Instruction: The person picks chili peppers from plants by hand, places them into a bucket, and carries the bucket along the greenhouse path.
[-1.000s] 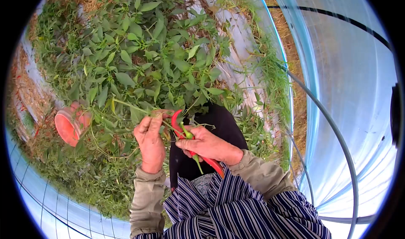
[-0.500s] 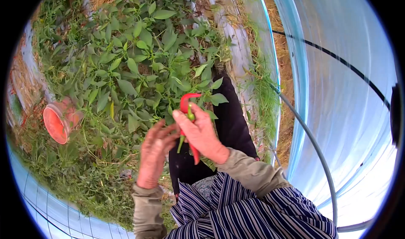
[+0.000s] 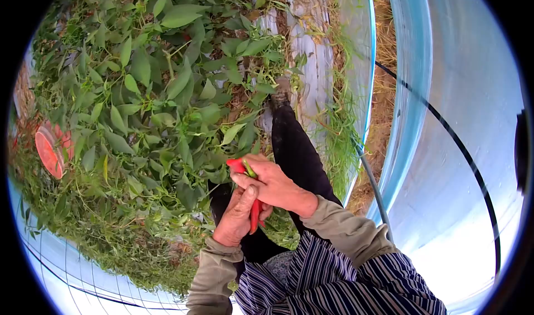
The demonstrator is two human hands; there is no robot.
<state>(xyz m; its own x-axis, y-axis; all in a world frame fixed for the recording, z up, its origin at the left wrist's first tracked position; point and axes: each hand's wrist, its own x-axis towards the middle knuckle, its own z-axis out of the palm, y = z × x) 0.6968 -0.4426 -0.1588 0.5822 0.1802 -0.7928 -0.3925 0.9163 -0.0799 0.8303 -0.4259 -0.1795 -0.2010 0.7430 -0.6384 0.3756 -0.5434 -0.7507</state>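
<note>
My right hand (image 3: 278, 186) is closed around several red chili peppers (image 3: 236, 165). A green stem (image 3: 250, 169) sticks up between its thumb and fingers. Just below, my left hand (image 3: 238, 216) touches the right one, its fingers curled about the lower part of the bunch. A red pepper tip (image 3: 255, 217) points down between the two hands. How many peppers there are is hidden by the fingers. Leafy pepper plants (image 3: 144, 87) grow right in front of both hands.
A red bucket (image 3: 51, 150) lies tilted among the foliage at the left. Plastic sheeting (image 3: 456, 81) forms a wall on the right, with a grey pipe (image 3: 374, 184) and a black cord (image 3: 445, 131) beside it. My dark-trousered leg (image 3: 300, 148) stretches along the row.
My left hand has come up from apart, fingers spread, to close on the lower peppers against my right hand. The view has shifted, bringing the plants nearer and the bucket further left.
</note>
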